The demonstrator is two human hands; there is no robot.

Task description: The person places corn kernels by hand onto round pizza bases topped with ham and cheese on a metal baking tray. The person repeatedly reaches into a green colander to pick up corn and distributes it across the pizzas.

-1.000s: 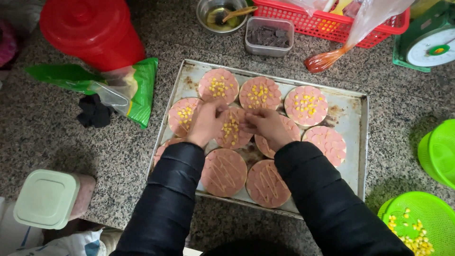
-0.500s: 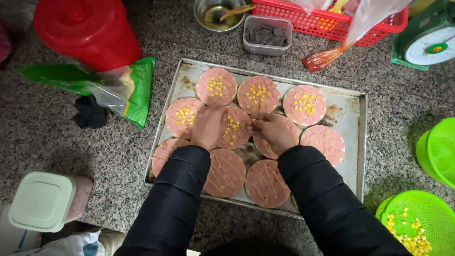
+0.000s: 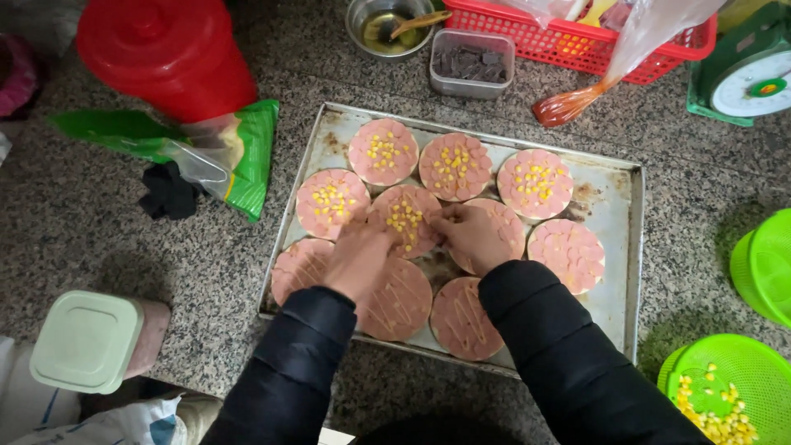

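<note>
A metal baking tray (image 3: 620,272) on a speckled stone counter holds several round pink sausage-topped discs. Those at the back, such as one disc (image 3: 456,166), carry yellow corn kernels; the front ones (image 3: 461,317) show only a zigzag of sauce. My left hand (image 3: 358,257) and my right hand (image 3: 471,236) hover together over the middle disc (image 3: 404,216), fingertips touching its corn. Fingers on both hands are pinched, possibly on kernels; I cannot tell. Both arms wear black sleeves.
A green basket with corn (image 3: 729,394) sits at front right, another green basket (image 3: 766,264) behind it. A red bucket (image 3: 169,53), green bag (image 3: 235,152), metal bowl (image 3: 387,25), plastic tub (image 3: 472,62), red basket (image 3: 577,37), scale (image 3: 750,78) and lidded container (image 3: 86,338) surround the tray.
Both hands have drawn slightly toward me over the middle disc, the left one sliding down off the left corn-topped disc. The tray has stayed put.
</note>
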